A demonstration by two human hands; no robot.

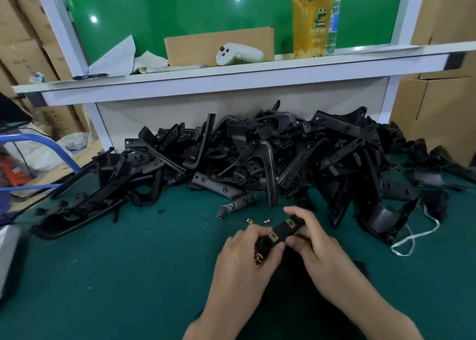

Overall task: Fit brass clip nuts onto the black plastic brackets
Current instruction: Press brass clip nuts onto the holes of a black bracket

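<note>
On the green tabletop point(128, 262) a pile of brackets point(144, 169) stretches across the back, well behind the work. In front of it, the left hand point(242, 260) has its fingers curled around the lower-left end of one black bracket point(282, 229). A few spare clip nuts point(258, 257) show as brass glints tucked under that same hand. Just beyond its knuckles, two loose clip nuts point(249, 220) lie on the tabletop, near the bracket but not touching it. The bracket's long axis runs from lower left, inside the left hand, up and away to the right. The near clip nut point(273, 236) sits on it just beside the left fingertips, and the far clip nut point(290, 221) sits at its upper-right end. The right hand point(324, 254) pinches that far end, with the forefinger arched over the top and the thumb pressed against the bracket's near edge, close beside the near clip nut. Both hands are therefore clamped on the one part, and neither is free. Judging by this, the next move turns on the near clip nut. It lies between the two thumbs and looks closer to the right thumb, so a push along the bracket's edge would probably seat it. I cannot tell whether it is already fully home.
</note>
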